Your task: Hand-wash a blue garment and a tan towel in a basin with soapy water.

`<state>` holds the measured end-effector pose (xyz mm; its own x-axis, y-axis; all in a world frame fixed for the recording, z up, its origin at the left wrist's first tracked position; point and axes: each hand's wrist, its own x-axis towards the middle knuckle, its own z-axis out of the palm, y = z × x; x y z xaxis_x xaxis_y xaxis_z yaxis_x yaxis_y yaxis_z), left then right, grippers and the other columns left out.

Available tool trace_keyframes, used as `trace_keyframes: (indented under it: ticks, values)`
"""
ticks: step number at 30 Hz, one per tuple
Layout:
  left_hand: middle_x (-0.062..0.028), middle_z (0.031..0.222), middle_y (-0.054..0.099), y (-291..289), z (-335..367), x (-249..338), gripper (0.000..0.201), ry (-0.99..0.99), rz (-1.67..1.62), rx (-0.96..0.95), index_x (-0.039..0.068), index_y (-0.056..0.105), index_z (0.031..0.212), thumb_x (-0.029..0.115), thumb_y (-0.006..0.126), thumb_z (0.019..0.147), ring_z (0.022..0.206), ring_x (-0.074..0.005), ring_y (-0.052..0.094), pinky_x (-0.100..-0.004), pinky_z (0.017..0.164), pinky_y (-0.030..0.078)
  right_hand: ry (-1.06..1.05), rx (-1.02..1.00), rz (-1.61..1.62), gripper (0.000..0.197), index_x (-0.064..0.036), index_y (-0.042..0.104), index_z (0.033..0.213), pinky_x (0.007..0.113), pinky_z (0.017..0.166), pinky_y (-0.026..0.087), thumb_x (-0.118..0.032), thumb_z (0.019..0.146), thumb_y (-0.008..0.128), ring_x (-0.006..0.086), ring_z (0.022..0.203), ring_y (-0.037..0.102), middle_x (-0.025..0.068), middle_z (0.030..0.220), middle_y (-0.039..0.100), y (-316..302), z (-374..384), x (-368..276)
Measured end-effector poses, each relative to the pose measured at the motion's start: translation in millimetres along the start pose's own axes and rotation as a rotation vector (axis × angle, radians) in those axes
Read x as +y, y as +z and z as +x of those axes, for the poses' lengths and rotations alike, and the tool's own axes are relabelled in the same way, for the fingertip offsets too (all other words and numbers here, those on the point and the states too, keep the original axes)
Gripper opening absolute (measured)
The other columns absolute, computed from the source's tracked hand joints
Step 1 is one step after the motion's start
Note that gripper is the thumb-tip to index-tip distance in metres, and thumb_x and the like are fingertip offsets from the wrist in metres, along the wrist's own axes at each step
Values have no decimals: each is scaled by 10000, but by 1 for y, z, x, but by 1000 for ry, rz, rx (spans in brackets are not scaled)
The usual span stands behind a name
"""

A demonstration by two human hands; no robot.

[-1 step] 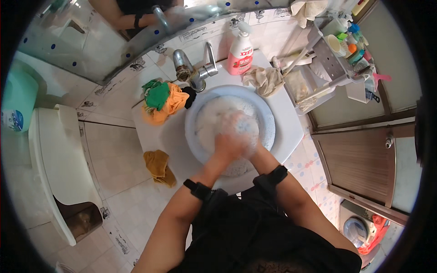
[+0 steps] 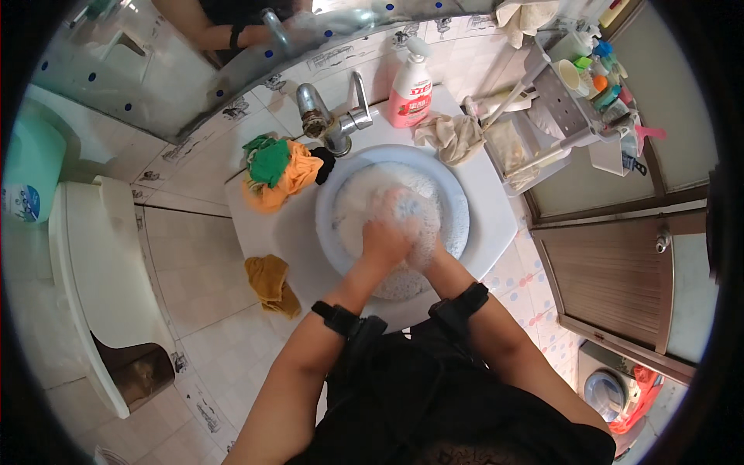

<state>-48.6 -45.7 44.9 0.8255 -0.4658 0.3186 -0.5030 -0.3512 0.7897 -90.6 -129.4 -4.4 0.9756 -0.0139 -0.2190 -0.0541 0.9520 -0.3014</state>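
A pale blue basin [image 2: 325,225] full of white suds [image 2: 360,186] sits in the white sink. Both my hands are together over the suds, wet and coated in foam. My left hand [image 2: 385,236] presses against my right hand [image 2: 423,246]. Between them is a foam-covered cloth [image 2: 408,206] with light blue patches, its outline blurred by suds and motion. The fingers of both hands curl round it, though foam hides most of the right ones. Black straps circle both wrists.
Behind the basin stands a chrome faucet [image 2: 335,128]. Bunched green, orange and black cloths [image 2: 283,174] lie left of it, a brown cloth [image 2: 271,285] on the sink's left edge. A pink-white pump bottle [image 2: 411,89] and beige cloth [image 2: 451,138] stand behind right, near a crowded rack [image 2: 562,101].
My hands and the foamy cloth have shifted very slightly in the basin, and the blue patches show a little more. Everything else stays in place.
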Motion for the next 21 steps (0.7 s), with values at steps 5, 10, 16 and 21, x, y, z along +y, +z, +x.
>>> trace_keyframes:
  ticks: [5,10,16,21]
  values:
    - [-230,960,575,-3,11,-20,353,-217,-164,-51,-29,509,1069,157,552,773,923,-391,540,-402,803,428,-91,519,-180,346,-69,468,1159,300,814,405,-300,909,405,173,930,506,60,1036,540,1,18,12]
    - [-236,867,591,-13,9,-19,241,-247,-225,-62,-43,548,956,132,475,807,815,-394,560,-409,719,438,-314,622,-743,368,-5,502,1128,302,852,367,-278,888,442,201,954,493,108,1046,541,50,3,7]
    - [-245,783,585,-25,15,-58,260,261,250,-403,11,577,974,146,532,757,749,-396,569,-413,687,451,-189,538,-906,332,-13,541,1040,288,768,398,-270,834,500,176,879,494,82,964,540,24,-2,-6]
    - [-237,1051,520,-44,15,-59,418,-277,208,-325,58,535,1106,199,572,714,1004,-366,488,-422,864,376,189,617,-1032,348,-97,502,1059,301,685,411,-202,734,568,140,848,475,25,887,506,19,-21,-47]
